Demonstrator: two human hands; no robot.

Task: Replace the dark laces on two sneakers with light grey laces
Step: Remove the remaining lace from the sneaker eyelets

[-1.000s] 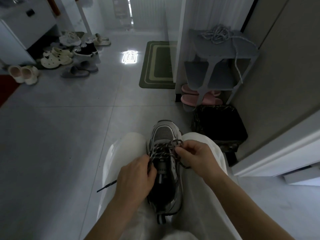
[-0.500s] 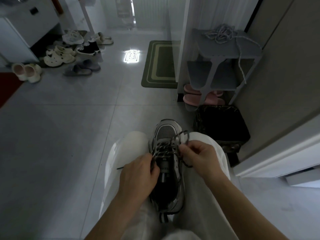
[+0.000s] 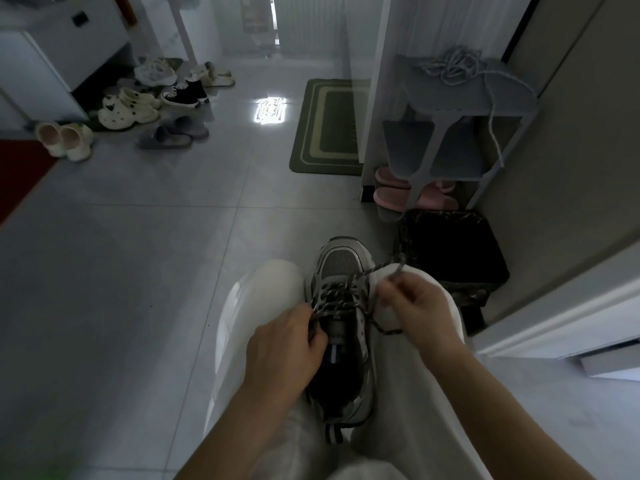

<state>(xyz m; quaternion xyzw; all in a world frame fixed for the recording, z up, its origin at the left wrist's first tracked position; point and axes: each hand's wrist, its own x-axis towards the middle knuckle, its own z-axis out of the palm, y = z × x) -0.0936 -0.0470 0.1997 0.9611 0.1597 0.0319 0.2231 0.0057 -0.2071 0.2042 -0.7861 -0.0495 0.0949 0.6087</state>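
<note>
Sneaker (image 3: pixel 341 268) lies toe-away in the lap, wedged between two pale trouser legs, with the dark lace (image 3: pixel 372 271) threaded through most of its eyelets. Starting on the left, the left hand (image 3: pixel 284 341) sits at the upper eyelets. Its fingers are curled in, pinching the lace at the shoe's throat and, by the look of it, bracing the shoe. Just right of that hand, the crossings run up toward the toe. Across to the right hand (image 3: pixel 415 306), beside the shoe's right flank. Thumb and fingers are nipped tight on a drawn-out loop, one strand taut back to the eyelets, a slack end curling below the knuckles. I read this as unlacing, early in the job. To do it well, pull along the line of the eyelet, one crossing at a time, with the left hand steadying the shoe so the speckled cord slides rather than snags. Far beyond the right hand, light grey laces (image 3: pixel 453 65) lie heaped on top of a shelf rack (image 3: pixel 467 105).
</note>
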